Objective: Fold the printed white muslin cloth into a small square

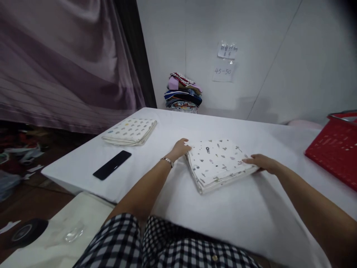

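Note:
A folded white cloth with a small grey and brown print is held by both hands over the white table. My left hand grips its far left corner, thumb and fingers closed on the edge. On the opposite side, my right hand pinches the right corner, thumb on top and the other fingers partly hidden beneath. The cloth's near corner droops a little toward me, its stacked layers showing along the edge. Whether its underside touches the table I cannot tell.
Another folded patterned cloth lies at the table's far left, with a black phone-like slab in front of it. A red basket stands at the right. Beyond the white table rises a stack of folded textiles by the wall.

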Demonstrator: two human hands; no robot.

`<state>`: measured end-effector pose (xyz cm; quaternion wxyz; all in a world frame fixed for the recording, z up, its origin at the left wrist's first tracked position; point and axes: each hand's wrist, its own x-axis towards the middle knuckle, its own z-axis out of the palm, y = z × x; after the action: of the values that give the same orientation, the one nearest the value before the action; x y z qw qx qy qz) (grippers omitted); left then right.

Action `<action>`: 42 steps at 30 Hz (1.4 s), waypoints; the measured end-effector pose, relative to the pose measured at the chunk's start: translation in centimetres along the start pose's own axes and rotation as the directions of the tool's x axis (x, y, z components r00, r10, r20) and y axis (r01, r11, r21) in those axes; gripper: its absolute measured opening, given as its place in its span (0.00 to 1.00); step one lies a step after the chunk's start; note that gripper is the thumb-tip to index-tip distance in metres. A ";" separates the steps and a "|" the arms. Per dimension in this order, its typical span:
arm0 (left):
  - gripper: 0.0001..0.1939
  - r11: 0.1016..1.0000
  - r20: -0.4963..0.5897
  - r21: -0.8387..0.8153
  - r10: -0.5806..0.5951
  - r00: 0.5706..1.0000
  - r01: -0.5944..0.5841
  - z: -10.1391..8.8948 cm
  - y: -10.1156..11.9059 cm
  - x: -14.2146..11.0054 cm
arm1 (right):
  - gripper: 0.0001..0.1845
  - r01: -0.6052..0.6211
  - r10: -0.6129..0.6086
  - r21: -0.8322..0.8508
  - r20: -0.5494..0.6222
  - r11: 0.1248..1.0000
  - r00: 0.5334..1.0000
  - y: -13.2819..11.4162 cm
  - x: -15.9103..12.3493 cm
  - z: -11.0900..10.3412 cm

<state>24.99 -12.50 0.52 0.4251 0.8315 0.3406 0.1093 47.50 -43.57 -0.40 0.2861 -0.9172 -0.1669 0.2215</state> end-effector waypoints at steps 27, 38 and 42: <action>0.18 0.986 -0.247 -0.023 0.154 0.957 -0.165 0.8 -4.4 -0.8 | 0.13 0.652 -0.652 -0.252 0.095 0.715 0.752 -17.7 -6.9 15.1; 0.16 0.975 -0.158 0.037 0.221 0.962 -0.218 0.9 -5.3 0.0 | 0.10 0.662 -0.655 -0.138 0.097 0.737 0.749 -17.1 -5.9 16.9; 0.16 0.979 -0.149 0.027 0.204 0.968 -0.202 0.8 -5.2 0.0 | 0.10 0.678 -0.667 -0.150 0.121 0.720 0.735 -17.1 -6.6 17.3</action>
<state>22.90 -10.88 -4.05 0.3800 0.8536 0.2857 0.2130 30.14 -25.29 -0.86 0.2559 -0.8096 -0.5160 0.1126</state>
